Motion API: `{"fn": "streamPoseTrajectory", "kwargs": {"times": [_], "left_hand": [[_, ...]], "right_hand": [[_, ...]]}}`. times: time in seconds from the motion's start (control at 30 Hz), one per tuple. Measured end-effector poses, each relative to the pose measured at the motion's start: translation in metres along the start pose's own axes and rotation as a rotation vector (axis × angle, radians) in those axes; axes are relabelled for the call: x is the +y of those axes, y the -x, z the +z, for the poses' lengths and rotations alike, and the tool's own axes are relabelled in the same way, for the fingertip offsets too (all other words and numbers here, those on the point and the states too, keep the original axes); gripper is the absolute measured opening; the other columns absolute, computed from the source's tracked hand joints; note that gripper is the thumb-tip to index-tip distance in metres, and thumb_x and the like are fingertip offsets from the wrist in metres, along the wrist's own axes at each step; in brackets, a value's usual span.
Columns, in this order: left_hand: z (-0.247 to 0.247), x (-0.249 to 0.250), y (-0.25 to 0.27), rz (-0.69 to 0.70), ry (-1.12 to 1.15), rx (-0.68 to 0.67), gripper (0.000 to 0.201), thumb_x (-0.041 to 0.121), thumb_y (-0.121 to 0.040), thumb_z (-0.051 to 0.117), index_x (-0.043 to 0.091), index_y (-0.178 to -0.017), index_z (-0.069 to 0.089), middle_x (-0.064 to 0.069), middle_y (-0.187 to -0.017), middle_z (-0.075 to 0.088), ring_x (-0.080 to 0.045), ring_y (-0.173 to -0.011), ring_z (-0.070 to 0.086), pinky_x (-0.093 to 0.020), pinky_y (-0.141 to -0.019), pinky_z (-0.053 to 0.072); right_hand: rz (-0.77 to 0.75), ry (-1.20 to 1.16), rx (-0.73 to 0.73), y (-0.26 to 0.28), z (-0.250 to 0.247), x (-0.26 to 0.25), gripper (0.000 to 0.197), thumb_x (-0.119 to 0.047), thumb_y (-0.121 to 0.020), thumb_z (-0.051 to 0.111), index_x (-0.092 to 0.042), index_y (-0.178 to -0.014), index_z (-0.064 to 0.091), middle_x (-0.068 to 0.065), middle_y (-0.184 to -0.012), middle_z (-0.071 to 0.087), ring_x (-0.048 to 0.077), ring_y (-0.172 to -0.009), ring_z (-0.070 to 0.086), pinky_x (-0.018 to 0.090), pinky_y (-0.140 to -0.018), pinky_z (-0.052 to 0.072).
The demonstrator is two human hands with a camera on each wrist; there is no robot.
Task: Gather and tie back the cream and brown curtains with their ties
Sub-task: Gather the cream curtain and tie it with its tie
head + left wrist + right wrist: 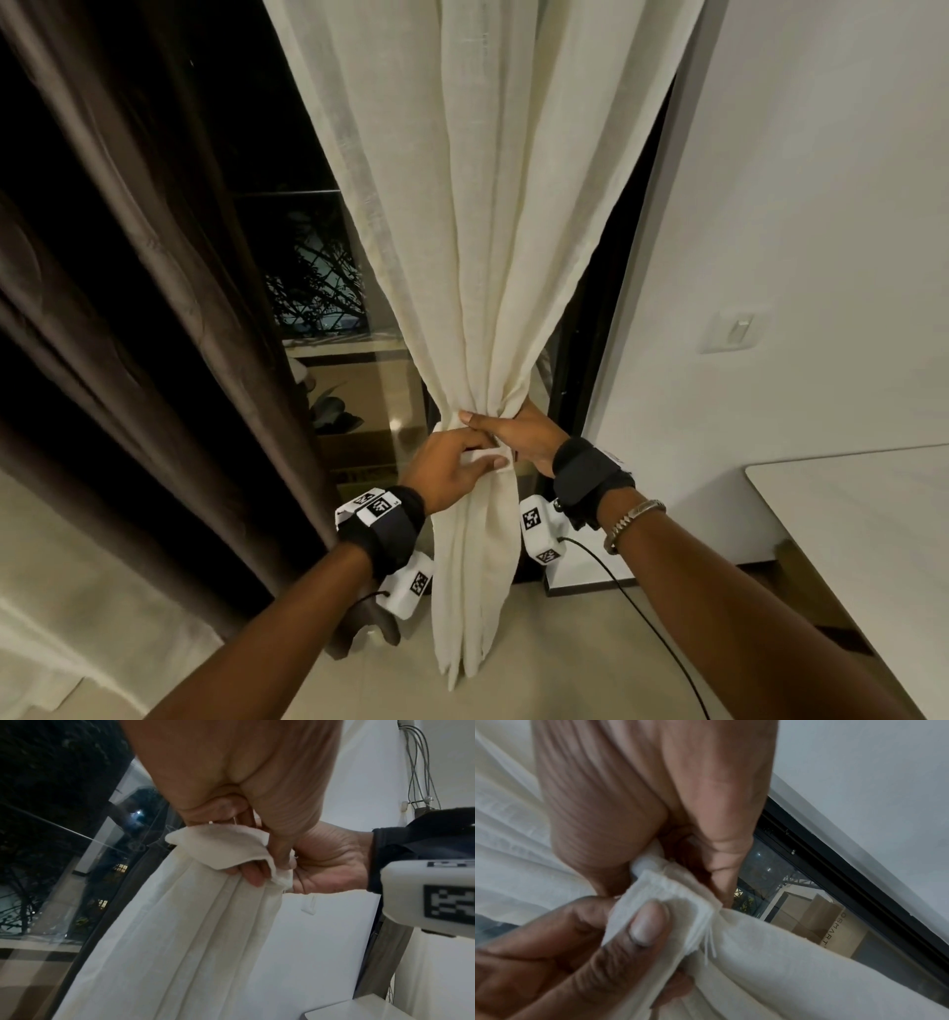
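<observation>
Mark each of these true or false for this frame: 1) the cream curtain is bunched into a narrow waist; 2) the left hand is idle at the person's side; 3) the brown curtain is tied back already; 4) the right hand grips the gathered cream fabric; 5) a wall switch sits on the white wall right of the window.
1) True. The sheer cream fabric curtain is bunched into a narrow waist at the hands.
2) False. The left hand pinches the cream fabric tie strip against the bundle.
3) False. The dark brown curtain hangs loose, with no tie on it.
4) True. The right hand wraps the gathered waist.
5) True. The white wall switch sits on the white wall.
</observation>
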State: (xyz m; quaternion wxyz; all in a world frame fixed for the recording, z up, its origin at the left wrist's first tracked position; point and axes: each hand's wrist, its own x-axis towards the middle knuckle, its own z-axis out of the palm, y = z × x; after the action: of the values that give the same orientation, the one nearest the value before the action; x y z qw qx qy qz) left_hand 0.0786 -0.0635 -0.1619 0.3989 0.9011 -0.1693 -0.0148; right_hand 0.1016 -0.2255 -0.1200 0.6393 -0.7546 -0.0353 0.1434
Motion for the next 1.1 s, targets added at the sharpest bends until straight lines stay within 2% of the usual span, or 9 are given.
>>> {"fn": "streamPoseTrajectory", "kwargs": {"times": [0.13,0.23,0.4,0.5,0.6,0.73,0.83,0.97,1.1], "left_hand": [[0.0,-0.001,-0.003,-0.1,-0.032,0.135,0.034,0.057,-0.083,0.078,0.028,-0.101,0.082,0.012,-0.099,0.08,-0.007,-0.095,0.071,-0.039,-0.091,0.06],[-0.004,0.005,-0.005,-0.195,-0.208,0.205,0.05,0.073,-0.074,0.074,0.03,-0.1,0.081,0.011,-0.094,0.079,-0.015,-0.091,0.073,-0.038,-0.082,0.061],[-0.005,0.008,0.002,-0.207,-0.464,0.326,0.074,0.096,-0.062,0.06,0.029,-0.092,0.065,0.009,-0.098,0.067,-0.018,-0.095,0.062,-0.037,-0.081,0.056],[-0.003,-0.006,0.008,-0.137,-0.3,0.41,0.098,0.093,-0.055,0.071,0.022,-0.12,0.05,0.003,-0.122,0.047,-0.018,-0.115,0.047,-0.034,-0.099,0.049],[-0.018,-0.011,0.013,-0.144,0.186,0.519,0.113,0.06,-0.064,0.092,0.023,-0.148,0.028,0.007,-0.141,0.031,-0.004,-0.124,0.045,-0.015,-0.1,0.045],[-0.039,0.005,0.015,-0.103,0.362,0.476,0.06,0.037,-0.088,0.081,0.035,-0.136,0.046,0.022,-0.124,0.061,-0.003,-0.118,0.064,-0.026,-0.097,0.057],[-0.06,0.033,0.014,0.007,0.441,0.585,0.047,0.047,-0.095,0.071,0.039,-0.134,0.046,0.031,-0.119,0.063,0.013,-0.11,0.064,-0.025,-0.095,0.056],[-0.112,0.094,-0.001,0.206,0.533,0.819,0.038,0.036,-0.101,0.066,0.03,-0.134,0.05,0.022,-0.125,0.066,-0.002,-0.12,0.065,-0.025,-0.099,0.056],[-0.175,0.147,-0.022,0.322,0.518,1.044,0.016,0.033,-0.103,0.065,0.031,-0.117,0.058,0.013,-0.112,0.073,-0.012,-0.107,0.072,-0.035,-0.091,0.061]], "right_hand": [[0.041,-0.071,-0.022,-0.001,0.004,-0.001,0.028,-0.034,-0.088,0.086,-0.041,-0.108,0.067,-0.002,-0.121,0.077,0.018,-0.114,0.072,0.045,-0.105,0.057],[0.093,-0.183,-0.057,0.004,0.008,-0.007,0.018,-0.022,-0.098,0.075,-0.032,-0.112,0.068,-0.006,-0.107,0.076,0.011,-0.097,0.073,0.034,-0.088,0.062],[0.153,-0.246,-0.143,0.007,0.005,-0.015,0.026,-0.015,-0.107,0.059,-0.015,-0.132,0.065,0.006,-0.131,0.072,0.022,-0.117,0.07,0.022,-0.084,0.06],[0.118,-0.108,-0.169,0.012,-0.007,-0.014,0.025,-0.024,-0.106,0.063,-0.026,-0.131,0.06,0.001,-0.129,0.071,0.014,-0.109,0.07,0.023,-0.083,0.06],[0.089,0.054,-0.222,0.015,-0.026,-0.003,0.047,-0.033,-0.096,0.077,-0.028,-0.14,0.061,-0.003,-0.136,0.071,0.014,-0.118,0.07,0.027,-0.09,0.06],[-0.019,-0.004,-0.319,0.012,-0.047,-0.006,0.065,-0.02,-0.095,0.079,-0.028,-0.153,0.049,-0.004,-0.144,0.066,0.018,-0.136,0.061,0.036,-0.111,0.053],[-0.157,-0.298,-0.25,0.013,-0.058,-0.036,0.065,-0.026,-0.094,0.077,-0.022,-0.152,0.048,0.002,-0.147,0.063,0.024,-0.138,0.059,0.038,-0.108,0.052],[-0.446,-0.296,-0.009,0.019,-0.05,-0.121,0.063,-0.05,-0.094,0.072,-0.022,-0.147,0.051,0.0,-0.14,0.067,0.022,-0.128,0.065,0.045,-0.105,0.054],[-0.689,-0.226,0.218,0.023,-0.048,-0.197,0.043,-0.036,-0.095,0.074,-0.021,-0.135,0.065,-0.002,-0.125,0.076,0.016,-0.114,0.074,0.039,-0.097,0.062]]}}
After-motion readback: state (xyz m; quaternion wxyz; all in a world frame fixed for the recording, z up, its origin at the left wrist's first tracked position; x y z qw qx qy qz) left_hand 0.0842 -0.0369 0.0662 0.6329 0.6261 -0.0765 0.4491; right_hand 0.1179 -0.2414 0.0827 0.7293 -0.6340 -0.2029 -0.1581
